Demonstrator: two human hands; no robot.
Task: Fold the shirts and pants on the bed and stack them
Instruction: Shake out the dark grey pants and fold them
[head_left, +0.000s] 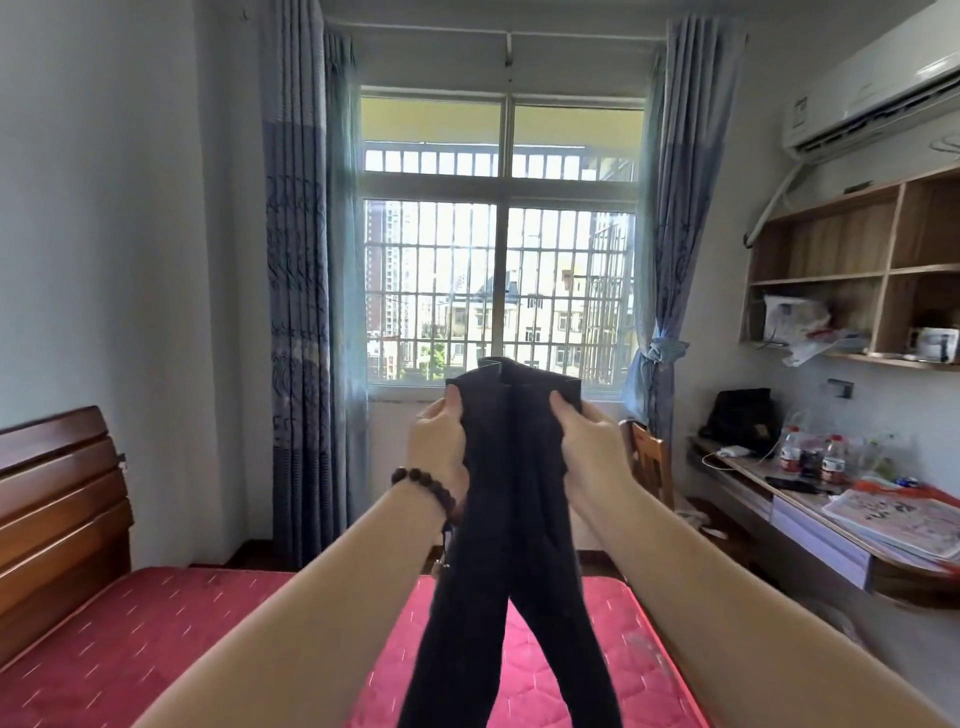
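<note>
Dark fabric pants (511, 545) hang between my left hand (439, 441) and right hand (589, 441), both gripping the waistband above the pink quilted mattress (156, 649).

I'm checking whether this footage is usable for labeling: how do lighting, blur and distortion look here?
Head view: strong backlight from the window blows out the outdoor scene, so the dark pants show little fabric detail; the left hand and right hand gripping them are reasonably sharp; wide-angle distortion bends the curtains and air conditioner; the desk edge at far right is smeared.
</note>
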